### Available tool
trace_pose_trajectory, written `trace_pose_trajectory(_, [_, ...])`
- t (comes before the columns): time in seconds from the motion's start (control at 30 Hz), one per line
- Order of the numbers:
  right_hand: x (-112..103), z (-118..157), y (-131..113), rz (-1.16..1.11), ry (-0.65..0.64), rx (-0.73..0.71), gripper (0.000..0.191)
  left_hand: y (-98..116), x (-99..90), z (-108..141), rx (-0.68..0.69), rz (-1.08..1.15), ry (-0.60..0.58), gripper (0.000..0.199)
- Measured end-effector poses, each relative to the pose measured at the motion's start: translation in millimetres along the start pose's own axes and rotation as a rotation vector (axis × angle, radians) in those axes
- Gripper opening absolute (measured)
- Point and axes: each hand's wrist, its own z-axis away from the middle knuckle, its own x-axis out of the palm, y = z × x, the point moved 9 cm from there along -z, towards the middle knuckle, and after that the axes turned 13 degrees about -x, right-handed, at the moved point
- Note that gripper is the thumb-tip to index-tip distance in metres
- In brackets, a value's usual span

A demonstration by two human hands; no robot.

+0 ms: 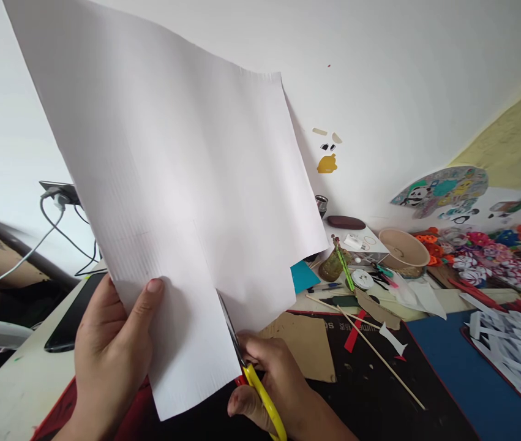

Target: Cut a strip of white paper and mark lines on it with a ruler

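Observation:
A large white sheet of paper point(182, 153) is held up over the desk, tilted, with a corner notch missing at its lower right. My left hand point(117, 343) pinches its lower left edge, thumb on the front and fingers behind. In my right hand point(283, 380) are scissors point(262, 398) with yellow handles, and their blades sit in a slit running up from the paper's bottom edge. A faint line continues above the slit. Part of the blades and some right-hand fingers are hidden by the paper and handles.
Brown cardboard point(308, 346), thin wooden sticks point(382, 358) and paper scraps point(392, 340) lie on a dark mat point(361, 392). White paper strips point(512, 349) pile up at right, below colourful paper flowers point(485, 245). A beige bowl point(404, 248) stands behind; cables point(42, 239) hang at left.

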Motion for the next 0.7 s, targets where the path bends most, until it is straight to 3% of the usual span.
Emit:
trace_pose_trajectory(0.17, [1, 1, -1, 0.008, -0.004, -0.043, 0.068, 0, 0.3, 1, -0.008, -0.003, -0.004, 0.055])
trace_pose_trajectory(0.4, [-2, 5, 11, 0.079, 0.008, 0.003, 0.071, 2, 6.5, 3, -0.044, -0.051, -0.058, 0.059])
trace_pose_trajectory(0.7, [-6, 1, 2, 0.168, 0.056, -0.039, 0.068, -4, 15.7, 12, -0.049, -0.063, -0.096, 0.054])
